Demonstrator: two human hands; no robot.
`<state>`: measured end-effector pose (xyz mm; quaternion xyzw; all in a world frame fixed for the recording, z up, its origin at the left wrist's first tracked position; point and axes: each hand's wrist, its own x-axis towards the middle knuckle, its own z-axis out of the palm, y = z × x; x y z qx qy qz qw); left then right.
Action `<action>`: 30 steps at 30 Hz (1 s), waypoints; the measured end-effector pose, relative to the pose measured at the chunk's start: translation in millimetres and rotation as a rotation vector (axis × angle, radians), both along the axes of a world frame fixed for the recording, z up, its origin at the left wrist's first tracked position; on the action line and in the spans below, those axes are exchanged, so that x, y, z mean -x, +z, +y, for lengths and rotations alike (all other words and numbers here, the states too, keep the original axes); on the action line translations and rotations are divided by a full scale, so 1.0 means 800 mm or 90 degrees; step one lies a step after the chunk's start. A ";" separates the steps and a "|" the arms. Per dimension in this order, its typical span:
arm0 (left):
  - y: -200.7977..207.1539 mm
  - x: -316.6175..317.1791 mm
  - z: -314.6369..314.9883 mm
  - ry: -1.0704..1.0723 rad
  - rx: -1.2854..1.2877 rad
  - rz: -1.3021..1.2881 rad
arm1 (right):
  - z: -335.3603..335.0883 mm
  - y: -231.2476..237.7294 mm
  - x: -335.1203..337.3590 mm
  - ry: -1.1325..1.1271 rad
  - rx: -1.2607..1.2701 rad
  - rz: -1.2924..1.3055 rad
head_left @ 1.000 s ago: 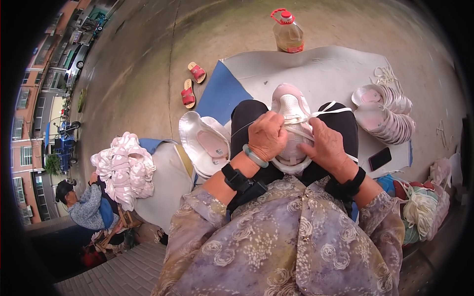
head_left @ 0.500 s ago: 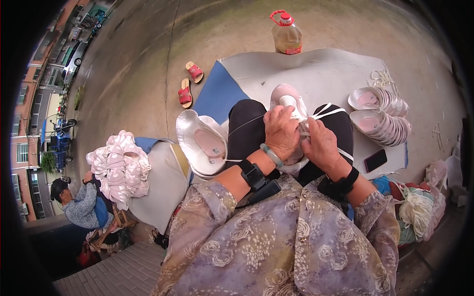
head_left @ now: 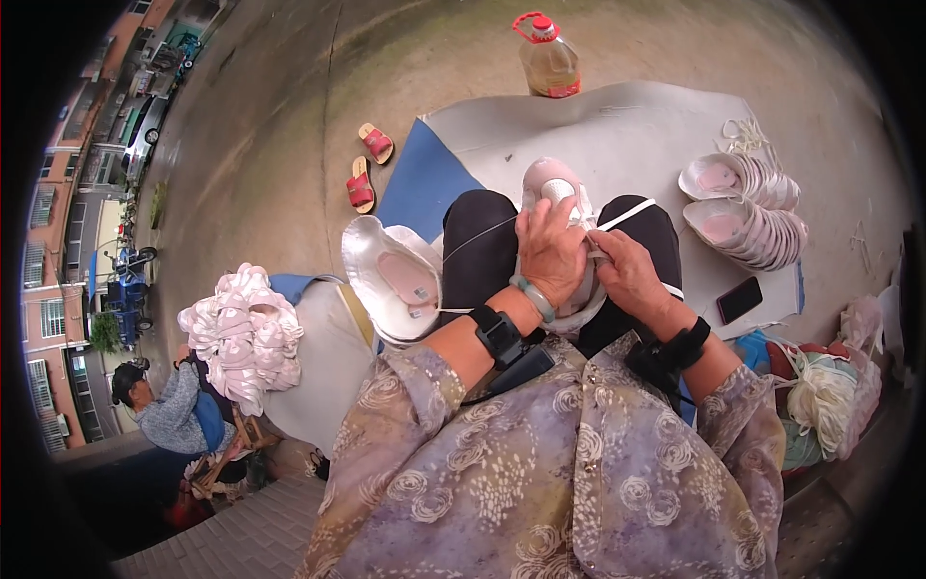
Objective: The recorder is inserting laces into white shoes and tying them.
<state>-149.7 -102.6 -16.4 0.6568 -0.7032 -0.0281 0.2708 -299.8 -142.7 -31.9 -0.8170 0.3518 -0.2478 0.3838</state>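
Between my knees lies a pink and white shoe upper (head_left: 551, 175), its toe pointing away from me. My left hand (head_left: 550, 253) is closed over its upper middle, the fingers bent down onto the tongue area. My right hand (head_left: 629, 268) pinches at the right eyelet edge, thumb and forefinger together. A flat white shoelace (head_left: 627, 213) runs out from these fingertips over my right knee. Palms and fingers cover most of the eyelets and the lacing. Beside my left knee rests a nested stack of white uppers with pink insides (head_left: 391, 280).
Two rows of stacked uppers (head_left: 748, 232) and a phone (head_left: 740, 300) lie right on the grey sheet (head_left: 617, 121). Beyond stands an oil bottle (head_left: 551, 68). Red sandals (head_left: 361, 185) lie left. A bundle of white laces (head_left: 820, 410) sits right. Another person (head_left: 178, 410) sits left near piled uppers (head_left: 243, 338).
The lace, before in several loose strands above my right hand, now shows mainly as one band. My right fingers have shifted slightly at the eyelet edge. The whole view has tilted a little.
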 end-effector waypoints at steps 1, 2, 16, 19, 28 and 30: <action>-0.002 -0.001 -0.003 0.001 -0.001 0.013 | 0.000 -0.001 0.001 0.006 0.004 -0.003; -0.003 -0.002 -0.004 0.001 -0.001 0.026 | 0.002 -0.002 0.001 0.002 0.003 -0.007; 0.049 -0.194 0.164 0.125 0.007 -0.326 | 0.005 0.011 0.014 -0.107 -0.320 -0.065; 0.075 -0.291 0.256 0.360 -0.122 -0.423 | 0.003 0.002 0.014 -0.090 -0.301 -0.045; 0.070 -0.212 0.195 0.234 -0.163 -0.325 | -0.003 0.018 0.007 -0.090 -0.308 0.004; 0.069 -0.154 0.140 0.113 -0.088 -0.234 | -0.009 0.030 0.004 -0.089 -0.321 0.021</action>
